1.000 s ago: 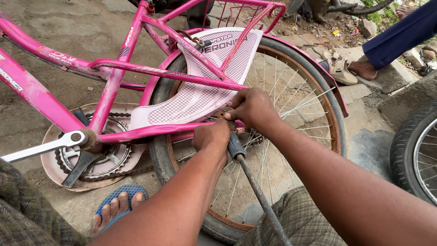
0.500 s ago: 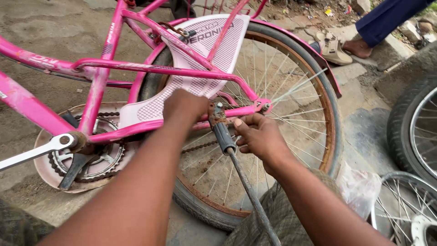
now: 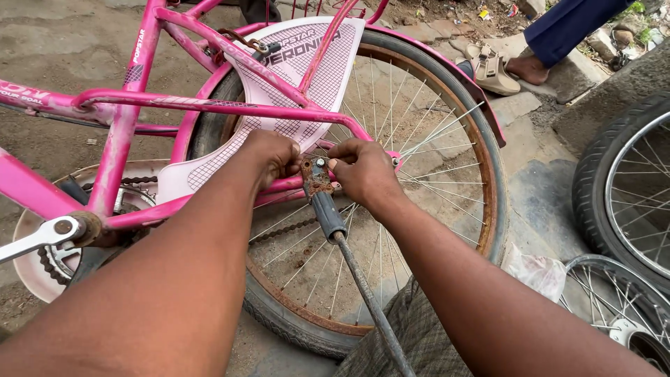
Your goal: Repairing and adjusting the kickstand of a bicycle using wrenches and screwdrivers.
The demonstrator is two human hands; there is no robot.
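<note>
Two bare hands meet at the rear of a pink bicycle (image 3: pixel 125 119), seen from above. The left hand (image 3: pixel 273 157) is curled shut against the lower frame tube, its fingertips touching the rusty bracket (image 3: pixel 315 178) at the top of the kickstand (image 3: pixel 363 286). The right hand (image 3: pixel 363 171) is closed on the same bracket from the other side, thumb and fingers pinched at a small bolt on its upper edge. The kickstand, a grey sleeve on a thin dark rod, slants down and to the right from the bracket, in front of the rear wheel (image 3: pixel 447 230), whose rim is rusted. A white mesh chain guard (image 3: pixel 307 84) lies behind the left hand. A silver crank arm (image 3: pixel 35 241) projects at lower left. Another person's sandalled foot (image 3: pixel 499 70) rests on the ground beyond the wheel, and other wheels (image 3: pixel 621 202) stand at right.
</note>
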